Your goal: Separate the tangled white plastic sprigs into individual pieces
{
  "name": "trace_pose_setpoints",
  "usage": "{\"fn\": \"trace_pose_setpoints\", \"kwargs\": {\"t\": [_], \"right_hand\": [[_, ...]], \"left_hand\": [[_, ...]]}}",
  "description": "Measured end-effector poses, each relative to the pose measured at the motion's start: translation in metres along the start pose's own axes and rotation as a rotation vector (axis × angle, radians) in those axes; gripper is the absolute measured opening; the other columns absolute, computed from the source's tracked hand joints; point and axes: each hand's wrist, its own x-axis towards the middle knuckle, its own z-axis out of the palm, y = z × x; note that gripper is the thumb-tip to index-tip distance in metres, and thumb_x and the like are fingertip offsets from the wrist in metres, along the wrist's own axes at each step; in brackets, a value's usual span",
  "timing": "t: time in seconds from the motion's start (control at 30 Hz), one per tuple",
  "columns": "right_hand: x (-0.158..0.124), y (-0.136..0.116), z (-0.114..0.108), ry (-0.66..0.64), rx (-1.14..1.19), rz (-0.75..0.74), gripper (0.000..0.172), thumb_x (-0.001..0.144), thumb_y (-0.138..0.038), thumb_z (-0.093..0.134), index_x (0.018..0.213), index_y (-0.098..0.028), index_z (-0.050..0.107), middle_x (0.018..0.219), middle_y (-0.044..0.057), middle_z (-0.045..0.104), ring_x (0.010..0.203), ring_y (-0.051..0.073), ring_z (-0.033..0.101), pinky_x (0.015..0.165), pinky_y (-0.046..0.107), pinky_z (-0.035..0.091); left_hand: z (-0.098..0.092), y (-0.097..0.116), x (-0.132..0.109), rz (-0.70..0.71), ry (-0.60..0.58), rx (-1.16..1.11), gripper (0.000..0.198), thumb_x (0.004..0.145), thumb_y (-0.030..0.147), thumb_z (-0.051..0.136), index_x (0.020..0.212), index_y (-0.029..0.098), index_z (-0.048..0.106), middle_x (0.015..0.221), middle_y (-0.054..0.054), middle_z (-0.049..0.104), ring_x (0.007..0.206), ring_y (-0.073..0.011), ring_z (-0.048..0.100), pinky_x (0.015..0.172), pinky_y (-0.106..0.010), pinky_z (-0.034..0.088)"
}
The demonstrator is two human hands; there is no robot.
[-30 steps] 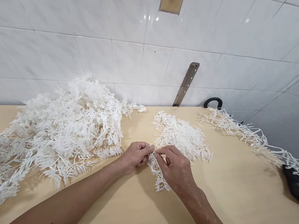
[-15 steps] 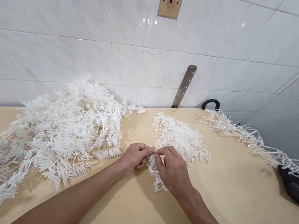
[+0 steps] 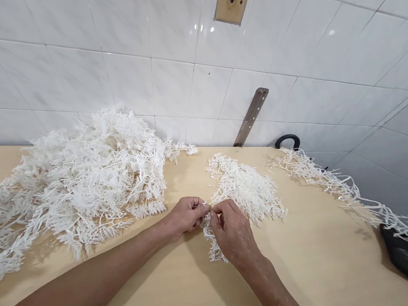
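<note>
Left hand (image 3: 185, 219) and right hand (image 3: 232, 230), fingertips close together, pinch thin white sprig (image 3: 203, 203) above table (image 3: 322, 281), beside small white heap (image 3: 253, 189). Sprig could snap or slip if tugged unevenly.

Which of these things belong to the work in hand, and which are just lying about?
Seemingly in use:
left hand
right hand
white sprig at their fingertips
small white pile
big white heap
perhaps stringy white stems

Apparently uninvolved:
black handle
black object
metal strip
</note>
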Motion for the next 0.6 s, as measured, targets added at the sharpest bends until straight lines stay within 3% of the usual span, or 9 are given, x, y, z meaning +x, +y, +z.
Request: {"fn": "trace_pose_setpoints", "kwargs": {"t": [0.23, 0.43, 0.6], "right_hand": [[0.001, -0.006, 0.003, -0.011, 0.026, 0.161, 0.01, 0.086, -0.022, 0.049, 0.076, -0.021, 0.05, 0.071, 0.001, 0.057, 0.06, 0.016, 0.053, 0.054, 0.028, 0.039], [0.005, 0.009, -0.005, -0.092, 0.376, 0.418, 0.015, 0.083, -0.028, 0.05, 0.074, -0.019, 0.058, 0.055, -0.003, 0.054, 0.047, 0.014, 0.049, 0.044, 0.024, 0.036], [0.009, 0.025, -0.015, 0.112, 0.454, 0.506, 0.026, 0.084, -0.042, 0.056, 0.081, -0.017, 0.063, 0.056, -0.002, 0.057, 0.047, 0.013, 0.05, 0.045, 0.024, 0.039]], "left_hand": [[0.007, -0.013, 0.003, 0.177, 0.112, 0.056, 0.037, 0.074, 0.049, 0.068, 0.066, 0.017, 0.051, 0.057, 0.004, 0.047, 0.054, -0.0084, 0.038, 0.051, -0.022, 0.029], [-0.005, -0.006, 0.005, 0.119, 0.03, -0.156, 0.045, 0.07, 0.055, 0.074, 0.068, 0.018, 0.048, 0.049, 0.01, 0.034, 0.044, -0.0044, 0.024, 0.044, -0.02, 0.019], [-0.009, -0.002, 0.005, 0.059, 0.002, -0.152, 0.044, 0.069, 0.053, 0.077, 0.071, 0.016, 0.053, 0.047, 0.009, 0.038, 0.04, -0.003, 0.024, 0.04, -0.019, 0.014]]}}
